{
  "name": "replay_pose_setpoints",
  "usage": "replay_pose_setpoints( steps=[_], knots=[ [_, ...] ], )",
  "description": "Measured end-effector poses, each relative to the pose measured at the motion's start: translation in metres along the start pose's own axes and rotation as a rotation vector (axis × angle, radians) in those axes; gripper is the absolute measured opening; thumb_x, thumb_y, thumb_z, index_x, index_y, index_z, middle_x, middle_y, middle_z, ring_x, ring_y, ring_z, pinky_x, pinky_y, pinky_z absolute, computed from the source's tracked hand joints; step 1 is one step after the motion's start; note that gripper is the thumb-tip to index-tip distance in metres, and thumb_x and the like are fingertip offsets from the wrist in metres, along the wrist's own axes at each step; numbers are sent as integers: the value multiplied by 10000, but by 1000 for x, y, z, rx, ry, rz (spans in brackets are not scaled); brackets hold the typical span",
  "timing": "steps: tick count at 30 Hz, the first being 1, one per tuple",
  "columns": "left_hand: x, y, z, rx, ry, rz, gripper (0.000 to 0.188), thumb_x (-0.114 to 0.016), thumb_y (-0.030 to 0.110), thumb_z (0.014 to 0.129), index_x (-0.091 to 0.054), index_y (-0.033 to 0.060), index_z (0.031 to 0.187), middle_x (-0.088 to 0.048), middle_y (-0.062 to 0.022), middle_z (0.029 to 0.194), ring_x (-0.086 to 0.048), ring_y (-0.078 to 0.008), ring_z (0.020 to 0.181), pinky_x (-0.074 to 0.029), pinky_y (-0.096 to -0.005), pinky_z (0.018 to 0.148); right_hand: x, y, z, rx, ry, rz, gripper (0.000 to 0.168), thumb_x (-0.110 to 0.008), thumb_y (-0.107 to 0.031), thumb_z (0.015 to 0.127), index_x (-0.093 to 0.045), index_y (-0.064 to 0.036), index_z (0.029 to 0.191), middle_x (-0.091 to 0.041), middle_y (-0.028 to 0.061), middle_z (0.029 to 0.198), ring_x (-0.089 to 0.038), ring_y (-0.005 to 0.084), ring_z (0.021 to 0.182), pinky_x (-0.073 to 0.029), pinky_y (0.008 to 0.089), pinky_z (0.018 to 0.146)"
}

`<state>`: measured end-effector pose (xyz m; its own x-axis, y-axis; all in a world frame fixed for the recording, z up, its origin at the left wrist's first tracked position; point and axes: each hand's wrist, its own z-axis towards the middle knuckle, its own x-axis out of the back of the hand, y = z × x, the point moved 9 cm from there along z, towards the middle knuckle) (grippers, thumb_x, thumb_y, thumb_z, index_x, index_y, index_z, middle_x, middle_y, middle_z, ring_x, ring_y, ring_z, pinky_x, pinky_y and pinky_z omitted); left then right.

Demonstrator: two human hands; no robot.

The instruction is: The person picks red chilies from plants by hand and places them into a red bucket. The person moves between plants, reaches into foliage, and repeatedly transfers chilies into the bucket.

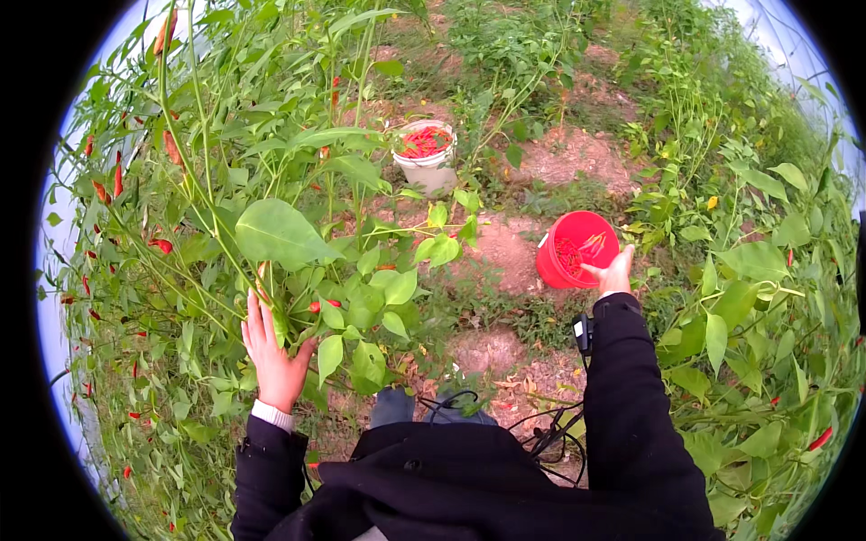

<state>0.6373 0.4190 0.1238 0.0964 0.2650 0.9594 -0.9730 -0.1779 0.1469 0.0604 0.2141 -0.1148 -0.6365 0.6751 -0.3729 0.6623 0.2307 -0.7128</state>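
My left hand (pixel 276 368) reaches into a chilli pepper plant (pixel 277 233) on the left, fingers extended and thumb apart. It rests against leaves and a green part beside the palm; foliage partly hides the fingertips. A few red chillies (pixel 323 306) show just right of it. My right hand (pixel 614 274) is at the near right rim of a red plastic bucket (pixel 548 260), fingers spread, nothing seen in it. Inside lie red chillies (pixel 568 257), with several paler ones (pixel 594 245) near the fingers, perhaps in mid-air.
A white bucket (pixel 433 177) heaped with red chillies (pixel 426 142) stands farther ahead. Pepper plants (pixel 751 270) line the right side of the soil path (pixel 511 250). Black cables (pixel 555 436) hang by my legs, and a small black device (pixel 582 333) sits at my right wrist.
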Motion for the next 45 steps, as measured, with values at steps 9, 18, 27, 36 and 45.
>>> replay_pose_setpoints(
  steps=[9, 18, 27, 36, 45],
  knots=[
    [14, 8, 3, 40, 14, -96, 994, -759, 150, 618, -182, 53, 1421, -192, -178, 1463, -219, -328, 1342, -135, -484, 1089, -116, 188, -178, 149, -1230, -1632, 485, -534, -345, 873, -509, -14, 1227, -599, 153, 1136, -600, 270, 975, -483, 379, 810],
    [24, -30, -43, 69, 140, -278, 830, -643, 250, 741, -211, 30, 1415, -128, -223, 1474, -102, -352, 1377, -103, -473, 1109, -282, 187, -560, 1489, -1986, -864, 484, -645, -131, 701, -573, -137, 1179, -556, 106, 1180, -494, 274, 1143, -360, 442, 1003],
    [2, -130, -299, 936, 568, -594, 148, -579, 54, 824, -653, 0, 940, -671, -79, 864, -624, -147, 785, -483, -268, 716, -327, 247, -525, 1891, -1808, -1315, 562, -649, -206, 761, -470, -159, 1292, -378, 32, 1396, -301, 263, 1314, -226, 453, 1082],
    [-79, -269, -441, 1569, 97, -487, 145, -567, 99, 845, -620, -9, 926, -653, -67, 837, -603, -130, 718, -481, -277, 657, -342, 256, -508, 1749, -1763, -1353, 468, -666, -134, 718, -574, -138, 1177, -421, 45, 1367, -347, 273, 1287, -283, 459, 1017],
    [-158, -294, -395, 1469, 193, -1178, 152, -569, 121, 847, -595, 14, 951, -639, -65, 819, -601, -133, 698, -482, -286, 619, -347, 262, -498, 1853, -1619, -1448, 451, -639, -79, 697, -612, -146, 1142, -473, 44, 1319, -422, 283, 1217, -324, 424, 967]
  ],
)
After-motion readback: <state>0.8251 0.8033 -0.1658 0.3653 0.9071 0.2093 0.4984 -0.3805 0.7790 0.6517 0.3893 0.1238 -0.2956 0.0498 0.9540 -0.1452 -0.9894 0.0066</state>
